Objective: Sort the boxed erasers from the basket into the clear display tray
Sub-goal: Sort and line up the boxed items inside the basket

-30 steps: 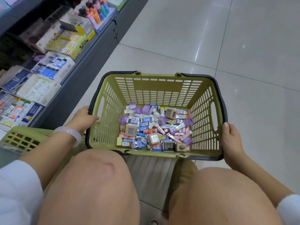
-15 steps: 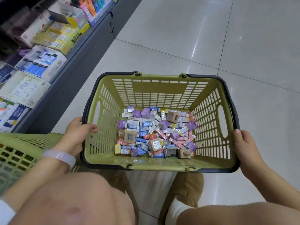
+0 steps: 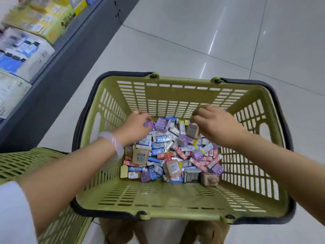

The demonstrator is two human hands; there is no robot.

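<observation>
I've let go of the basket [image 3: 175, 196] rim — both hands now reach into the eraser boxes [image 3: 168, 155] heaped on its floor. My left hand [image 3: 136, 127] pinches a purple box [image 3: 149, 124]; whether my right hand [image 3: 216, 125] grips anything I cannot tell. No clear tray in view, so sorting has only begun.

The basket [image 3: 182, 199] is open at the top, so a hand can pass straight down into it. Its slotted walls close all four sides. Erasers [image 3: 168, 152] cover most of the bottom, leaving a bare strip by the near wall. Both forearms cross the near rim. A second basket [image 3: 26, 162] sits just left, a shelf [image 3: 58, 71] beyond it; open floor [image 3: 193, 41] lies ahead and right.
</observation>
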